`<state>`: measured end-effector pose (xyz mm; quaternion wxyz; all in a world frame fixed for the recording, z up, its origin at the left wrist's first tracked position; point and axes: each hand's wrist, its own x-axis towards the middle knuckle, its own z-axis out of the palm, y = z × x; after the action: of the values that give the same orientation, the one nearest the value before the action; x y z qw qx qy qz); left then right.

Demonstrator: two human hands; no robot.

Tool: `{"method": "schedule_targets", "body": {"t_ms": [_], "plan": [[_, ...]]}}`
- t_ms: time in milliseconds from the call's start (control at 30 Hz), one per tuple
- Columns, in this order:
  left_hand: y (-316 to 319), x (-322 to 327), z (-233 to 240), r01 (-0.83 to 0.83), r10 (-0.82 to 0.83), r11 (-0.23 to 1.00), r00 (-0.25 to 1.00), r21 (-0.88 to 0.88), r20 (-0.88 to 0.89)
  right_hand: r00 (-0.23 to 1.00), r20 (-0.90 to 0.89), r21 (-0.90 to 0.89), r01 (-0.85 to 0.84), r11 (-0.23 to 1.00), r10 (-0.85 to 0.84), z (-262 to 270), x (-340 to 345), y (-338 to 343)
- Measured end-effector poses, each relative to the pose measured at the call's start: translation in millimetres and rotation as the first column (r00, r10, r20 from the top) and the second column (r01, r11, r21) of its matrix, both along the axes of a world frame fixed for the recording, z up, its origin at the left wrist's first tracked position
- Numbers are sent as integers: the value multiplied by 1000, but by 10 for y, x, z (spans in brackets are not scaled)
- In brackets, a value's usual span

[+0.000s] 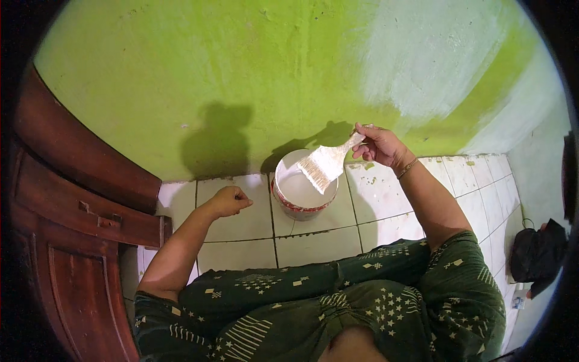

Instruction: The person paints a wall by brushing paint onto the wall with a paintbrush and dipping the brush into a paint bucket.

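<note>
My right hand (380, 145) grips the handle of a wide flat paintbrush (325, 164), whose bristles are coated in whitish paint. The brush slants down to the left over the mouth of a round paint bucket (301, 209) with a red band near its rim, which holds whitish liquid. Left of the bucket, my left hand (230, 201) hangs above the floor tiles with its fingers curled; no object shows in it. Behind the bucket rises a green wall (181, 81), with a patch of pale, whitish paint (425, 59) at the upper right.
A dark red-brown wooden door (79, 289) with a latch stands at the left. White floor tiles (235, 228) with dark joints surround the bucket, and flecks mark those along the wall. A black bag-like item (533, 255) lies at the far right, near the side wall.
</note>
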<state>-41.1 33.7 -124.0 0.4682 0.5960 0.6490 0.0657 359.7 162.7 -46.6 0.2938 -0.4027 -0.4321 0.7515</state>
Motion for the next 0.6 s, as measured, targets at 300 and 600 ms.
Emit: {"method": "schedule_targets", "body": {"t_ms": [300, 600], "plan": [[48, 79, 5, -39, 41, 999, 997, -34, 71, 999, -3, -17, 46, 999, -46, -33, 77, -60], [91, 11, 542, -125, 96, 965, 986, 229, 133, 999, -18, -21, 44, 999, -45, -168, 83, -69]]}}
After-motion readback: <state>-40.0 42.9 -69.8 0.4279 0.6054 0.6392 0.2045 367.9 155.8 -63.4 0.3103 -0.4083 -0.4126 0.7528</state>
